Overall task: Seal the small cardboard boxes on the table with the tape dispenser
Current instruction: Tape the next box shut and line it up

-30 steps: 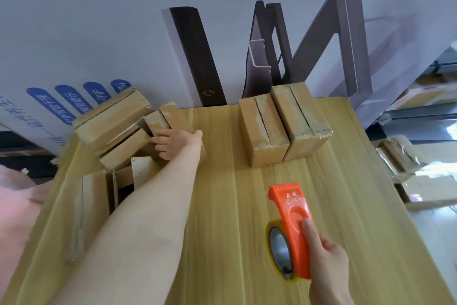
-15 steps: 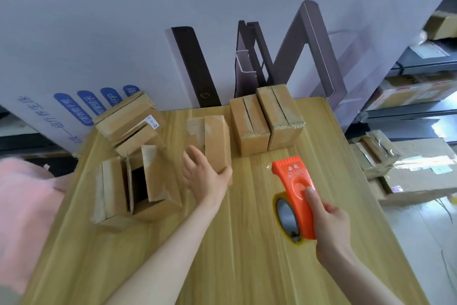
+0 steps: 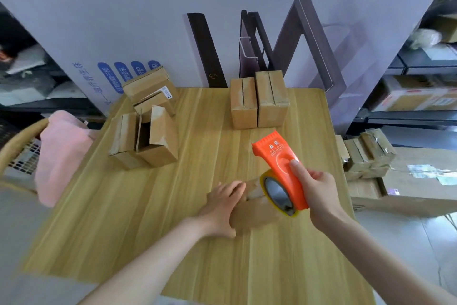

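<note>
since the earlier frame i have pulled the box [image 3: 257, 213] from upper centre to lower centre, beside the dispenser [image 3: 277, 163]. left hand [image 3: 220, 208] clasps its left end; right hand [image 3: 321, 193] grips the dispenser. box likely light, thin-walled: hold by the sides.

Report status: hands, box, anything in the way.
Left hand grips the small box, blurred. Right hand holds tape dispenser over its right end. Nothing between them.

Bright, even daylight; I read the source as the right side, where the floor [image 3: 400, 243] washes out. Shadows soft. Motion blur on left hand [image 3: 220, 205] and box [image 3: 257, 214] under it; tape dispenser [image 3: 279, 168] sharp. Fisheye bending at frame edges, table [image 3: 123, 230] corners smeared.
</note>
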Action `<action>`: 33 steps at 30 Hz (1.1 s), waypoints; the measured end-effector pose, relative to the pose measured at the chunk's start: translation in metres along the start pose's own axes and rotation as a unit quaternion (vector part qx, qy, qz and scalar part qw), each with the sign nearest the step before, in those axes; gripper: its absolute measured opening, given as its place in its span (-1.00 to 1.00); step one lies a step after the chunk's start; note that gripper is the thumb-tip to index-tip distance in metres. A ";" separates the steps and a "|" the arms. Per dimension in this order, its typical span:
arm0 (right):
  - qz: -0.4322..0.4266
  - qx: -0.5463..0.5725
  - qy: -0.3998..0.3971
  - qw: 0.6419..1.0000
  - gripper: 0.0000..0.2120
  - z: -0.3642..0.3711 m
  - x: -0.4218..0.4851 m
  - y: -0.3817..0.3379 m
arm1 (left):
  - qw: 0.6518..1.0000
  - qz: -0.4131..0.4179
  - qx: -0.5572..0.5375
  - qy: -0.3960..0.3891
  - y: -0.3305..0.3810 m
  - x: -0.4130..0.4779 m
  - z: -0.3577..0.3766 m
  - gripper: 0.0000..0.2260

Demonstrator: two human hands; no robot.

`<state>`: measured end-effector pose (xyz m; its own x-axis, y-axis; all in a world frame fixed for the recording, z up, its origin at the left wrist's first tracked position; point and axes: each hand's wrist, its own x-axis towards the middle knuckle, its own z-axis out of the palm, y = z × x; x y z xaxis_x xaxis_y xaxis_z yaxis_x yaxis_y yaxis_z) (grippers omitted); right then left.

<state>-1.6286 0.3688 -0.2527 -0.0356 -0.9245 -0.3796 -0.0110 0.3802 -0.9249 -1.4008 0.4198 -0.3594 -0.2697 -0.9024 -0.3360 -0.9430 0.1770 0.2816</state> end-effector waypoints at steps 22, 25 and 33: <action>-0.135 -0.089 -0.066 0.985 -0.71 0.006 -0.047 -0.036 | 0.798 -0.100 -0.591 0.060 0.035 -0.047 -0.195 -0.81; -0.147 -0.108 -0.069 0.981 -0.73 0.010 -0.052 -0.038 | 0.811 -0.106 -0.573 0.054 0.032 -0.048 -0.195 -0.86; -0.174 -0.120 -0.077 0.974 -0.77 0.015 -0.060 -0.046 | 0.825 -0.109 -0.549 0.077 0.031 -0.044 -0.201 -0.94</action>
<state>-1.6109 0.4063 -0.1882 0.1617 -0.9850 -0.0610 -0.2295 0.0226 -0.9730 -1.3789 0.3862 -0.1546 -0.0093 -0.9198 -0.3922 -0.1977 -0.3828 0.9025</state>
